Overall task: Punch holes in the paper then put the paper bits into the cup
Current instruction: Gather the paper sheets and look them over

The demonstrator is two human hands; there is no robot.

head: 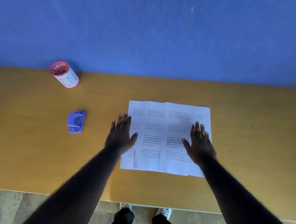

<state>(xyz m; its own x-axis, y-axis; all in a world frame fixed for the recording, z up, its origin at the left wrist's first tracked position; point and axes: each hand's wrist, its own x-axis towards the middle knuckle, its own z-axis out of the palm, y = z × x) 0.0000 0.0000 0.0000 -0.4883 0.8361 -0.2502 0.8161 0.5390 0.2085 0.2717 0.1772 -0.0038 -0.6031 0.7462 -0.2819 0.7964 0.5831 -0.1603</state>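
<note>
a: where are the hands?
b: left hand [121,136] lies flat, fingers spread, on the left edge of the paper [165,137]; right hand [199,142] is flat and splayed on its right side.
a: and the rest?
b: cup [64,74] at the table's [42,150] far left edge, hole punch [76,121] in front of it.

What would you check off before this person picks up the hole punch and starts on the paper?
1. Hands free to grab the tool: ok. The left hand and right hand lie flat and open, holding nothing.
2. Hole punch reachable: ok, it sits alone on the table, to the left of the left hand.
3. Papers squared up: not ok. The sheets are fanned, edges offset.
4. Cup upright and open: ok, at the back left by the blue wall.
5. Room left in cup: cannot tell; it already holds pale bits.
</note>
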